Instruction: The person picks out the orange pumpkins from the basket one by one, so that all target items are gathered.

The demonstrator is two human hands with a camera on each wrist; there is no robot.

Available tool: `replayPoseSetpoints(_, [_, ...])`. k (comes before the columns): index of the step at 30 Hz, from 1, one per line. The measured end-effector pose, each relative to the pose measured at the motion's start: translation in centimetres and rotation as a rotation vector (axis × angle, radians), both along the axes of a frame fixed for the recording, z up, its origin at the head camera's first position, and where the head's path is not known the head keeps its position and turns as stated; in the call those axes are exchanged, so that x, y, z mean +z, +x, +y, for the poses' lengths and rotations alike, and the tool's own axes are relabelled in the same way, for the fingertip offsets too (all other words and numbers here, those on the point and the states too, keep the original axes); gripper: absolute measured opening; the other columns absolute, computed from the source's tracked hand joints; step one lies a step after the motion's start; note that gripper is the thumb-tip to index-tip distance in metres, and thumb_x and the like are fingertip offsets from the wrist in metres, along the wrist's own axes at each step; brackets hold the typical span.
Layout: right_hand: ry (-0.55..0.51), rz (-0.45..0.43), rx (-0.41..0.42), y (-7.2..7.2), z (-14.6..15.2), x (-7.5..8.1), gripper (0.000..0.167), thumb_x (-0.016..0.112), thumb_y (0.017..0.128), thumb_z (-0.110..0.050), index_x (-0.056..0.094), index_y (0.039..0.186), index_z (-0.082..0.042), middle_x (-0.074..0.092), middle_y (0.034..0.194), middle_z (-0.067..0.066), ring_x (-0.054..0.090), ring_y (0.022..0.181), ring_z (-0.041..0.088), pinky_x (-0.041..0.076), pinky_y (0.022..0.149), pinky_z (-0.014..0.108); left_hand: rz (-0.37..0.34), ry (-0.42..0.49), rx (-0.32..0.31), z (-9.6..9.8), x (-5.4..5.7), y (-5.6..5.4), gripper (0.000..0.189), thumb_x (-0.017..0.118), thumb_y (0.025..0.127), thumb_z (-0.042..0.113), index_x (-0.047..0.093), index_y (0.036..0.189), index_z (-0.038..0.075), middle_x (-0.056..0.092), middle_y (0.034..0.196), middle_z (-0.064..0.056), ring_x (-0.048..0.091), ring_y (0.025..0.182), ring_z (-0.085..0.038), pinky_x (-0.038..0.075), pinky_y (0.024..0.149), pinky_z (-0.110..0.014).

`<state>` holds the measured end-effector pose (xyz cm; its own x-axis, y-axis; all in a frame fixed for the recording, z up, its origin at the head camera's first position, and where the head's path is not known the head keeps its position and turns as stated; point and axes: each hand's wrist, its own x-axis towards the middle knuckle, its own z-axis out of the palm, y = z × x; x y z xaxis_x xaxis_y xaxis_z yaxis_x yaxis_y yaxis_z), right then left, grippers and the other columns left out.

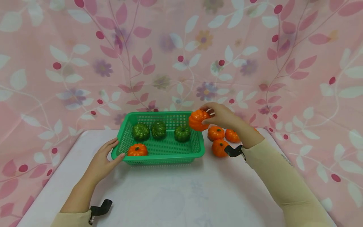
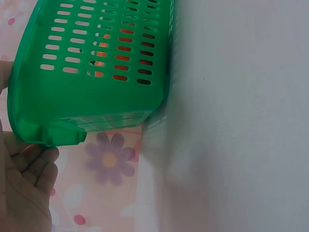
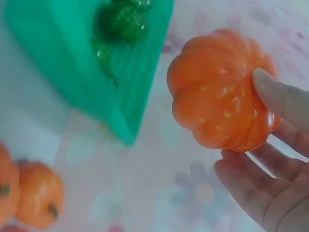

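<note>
My right hand (image 1: 217,115) holds an orange toy pumpkin (image 1: 198,120) in the air over the right end of a green plastic basket (image 1: 167,159). In the right wrist view the thumb lies on one side of the pumpkin (image 3: 219,92) and the fingers on the other. My left hand (image 1: 103,159) grips the basket's left front corner, its thumb by the front rim and fingers along the left rim. Inside the basket lie three green pumpkins, one at left (image 1: 141,131), one beside it (image 1: 158,130) and one at right (image 1: 182,133), plus an orange pumpkin (image 1: 137,150) near the front.
Several orange pumpkins (image 1: 216,133) stand on the white-covered table (image 1: 170,195) to the right of the basket, partly hidden by my right forearm. A pink floral cloth (image 1: 181,56) hangs behind the table. Each wrist carries a black mount (image 1: 101,208).
</note>
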<state>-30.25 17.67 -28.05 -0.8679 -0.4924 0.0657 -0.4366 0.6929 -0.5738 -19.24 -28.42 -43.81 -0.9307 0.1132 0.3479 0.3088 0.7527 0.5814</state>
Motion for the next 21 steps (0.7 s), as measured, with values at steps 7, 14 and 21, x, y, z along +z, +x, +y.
replayPoseSetpoints(7, [0.009, 0.030, -0.094, 2.4, 5.7, -0.1, 0.054, 0.078, 0.089, -0.021, 0.057, 0.137, -0.007, 0.057, 0.133, 0.014, 0.054, 0.123, 0.037, 0.046, 0.103, 0.054, -0.004, 0.003, -0.002, 0.1, 0.0, 0.1, 0.070, 0.072, 0.094, 0.030, 0.045, 0.146, -0.007, 0.036, 0.155, -0.021, 0.032, 0.139, -0.050, 0.031, 0.103, -0.072])
replayPoseSetpoints(14, [0.016, 0.073, -0.154, 3.4, 11.1, -2.4, 0.052, 0.079, 0.088, -0.015, 0.059, 0.132, 0.003, 0.057, 0.126, 0.019, 0.055, 0.116, 0.039, 0.047, 0.100, 0.057, 0.001, -0.006, -0.004, 0.2, 0.1, 0.2, 0.070, 0.071, 0.094, 0.032, 0.045, 0.145, -0.008, 0.038, 0.154, -0.021, 0.033, 0.139, -0.050, 0.031, 0.103, -0.072])
replayPoseSetpoints(21, [0.096, 0.131, -0.206, 3.8, 14.7, -5.3, 0.052, 0.082, 0.085, -0.019, 0.063, 0.129, 0.001, 0.061, 0.116, 0.017, 0.057, 0.109, 0.039, 0.052, 0.092, 0.057, -0.012, -0.010, 0.007, 0.3, 0.5, 0.3, 0.070, 0.072, 0.094, 0.031, 0.045, 0.146, -0.007, 0.037, 0.155, -0.021, 0.032, 0.140, -0.049, 0.031, 0.104, -0.071])
